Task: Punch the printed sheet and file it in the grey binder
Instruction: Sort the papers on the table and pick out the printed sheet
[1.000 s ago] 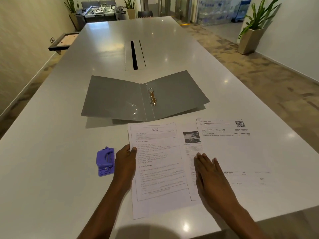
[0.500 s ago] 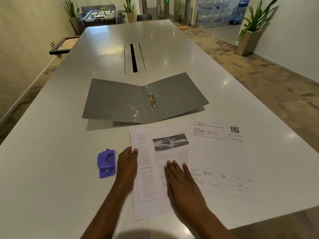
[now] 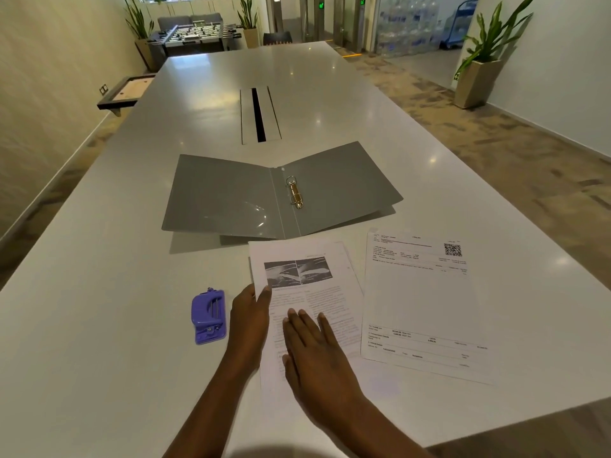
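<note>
The grey binder [image 3: 228, 200] lies open on the white table [image 3: 99, 325], its brass ring mechanism [image 3: 295, 194] at the spine. In front of it lies a printed sheet with a photo [image 3: 317, 292], on top of another sheet. My left hand [image 3: 249, 320] rests at this stack's left edge, thumb on the paper. My right hand [image 3: 314, 352] lies flat on the sheet, fingers apart. A second printed sheet with a QR code [image 3: 420, 299] lies to the right. A purple hole punch [image 3: 209, 316] sits left of my left hand.
A cable slot [image 3: 260, 115] runs along the table's middle behind the binder. The table's near edge is just below my forearms and its right edge runs close to the QR sheet. Potted plants [image 3: 479, 67] and a football table [image 3: 195, 36] stand further off.
My right hand has slid the photo sheet leftward over the text sheet, which is now covered. The left hand has stayed at the stack's left edge. The QR sheet now lies apart on the right.
</note>
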A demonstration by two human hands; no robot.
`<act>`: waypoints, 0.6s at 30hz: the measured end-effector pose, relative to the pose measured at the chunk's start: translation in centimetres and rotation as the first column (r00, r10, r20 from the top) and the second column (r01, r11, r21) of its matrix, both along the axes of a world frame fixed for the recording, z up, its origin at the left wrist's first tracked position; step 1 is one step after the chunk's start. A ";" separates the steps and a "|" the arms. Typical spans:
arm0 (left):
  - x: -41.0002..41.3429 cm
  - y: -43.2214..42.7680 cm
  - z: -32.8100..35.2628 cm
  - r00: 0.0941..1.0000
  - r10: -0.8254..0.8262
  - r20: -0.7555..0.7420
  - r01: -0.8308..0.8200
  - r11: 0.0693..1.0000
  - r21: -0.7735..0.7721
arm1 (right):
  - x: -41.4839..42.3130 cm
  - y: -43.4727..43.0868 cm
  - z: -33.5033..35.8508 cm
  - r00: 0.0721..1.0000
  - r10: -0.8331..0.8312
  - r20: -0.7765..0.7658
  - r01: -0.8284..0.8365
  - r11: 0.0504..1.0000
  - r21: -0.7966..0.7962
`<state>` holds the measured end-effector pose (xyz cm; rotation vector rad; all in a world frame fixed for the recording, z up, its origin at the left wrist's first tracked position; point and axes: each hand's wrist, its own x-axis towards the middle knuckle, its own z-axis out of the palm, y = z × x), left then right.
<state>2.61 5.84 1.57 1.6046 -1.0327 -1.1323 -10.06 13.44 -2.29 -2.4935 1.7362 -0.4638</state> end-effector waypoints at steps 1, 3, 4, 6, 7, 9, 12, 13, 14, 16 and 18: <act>0.1 -0.1 -0.1 1.000 -0.004 0.010 0.004 1.000 -0.002 | 0.1 0.0 0.2 1.000 -0.003 0.011 0.003 1.000 0.015; 0.3 -0.2 -0.2 1.000 -0.001 0.013 0.002 1.000 -0.006 | -0.2 -0.2 0.9 0.997 -0.013 0.077 0.010 0.999 0.034; 0.4 -0.2 -0.3 1.000 -0.006 0.011 0.006 1.000 -0.008 | -0.7 -0.6 1.6 0.990 -0.028 0.138 0.021 0.999 0.049; 0.5 -0.4 -0.5 1.000 -0.015 0.009 0.015 1.000 -0.017 | -3.0 -1.9 3.2 0.967 -0.113 0.229 0.096 0.992 0.083; 0.6 -0.5 -0.5 1.000 -0.020 0.006 0.021 1.000 -0.020 | -4.8 -2.6 3.9 0.942 -0.197 0.274 0.184 0.980 0.071; 0.5 -0.7 -0.4 0.999 -0.028 -0.015 0.028 0.999 -0.024 | -8.9 -4.1 4.8 0.848 -0.410 0.337 0.407 0.910 0.082; 0.1 -0.9 0.0 0.999 -0.041 -0.033 0.039 0.998 -0.044 | -15.2 -5.1 5.7 0.693 -0.692 0.201 0.678 0.721 0.146; 0.0 -1.0 0.0 0.998 -0.044 -0.043 0.041 0.998 -0.053 | -16.9 -5.2 5.9 0.638 -0.761 0.114 0.742 0.648 0.175; -0.2 -1.1 0.2 0.998 -0.044 -0.051 0.041 0.997 -0.060 | -18.3 -5.0 6.1 0.589 -0.808 0.033 0.787 0.582 0.206; -0.7 -1.3 0.4 0.997 -0.055 -0.056 0.051 0.997 -0.064 | -19.9 -4.4 6.1 0.521 -0.850 -0.084 0.835 0.486 0.258; -1.1 -1.4 0.6 0.996 -0.068 -0.062 0.064 0.996 -0.066 | -20.6 -3.9 5.6 0.488 -0.860 -0.148 0.855 0.436 0.282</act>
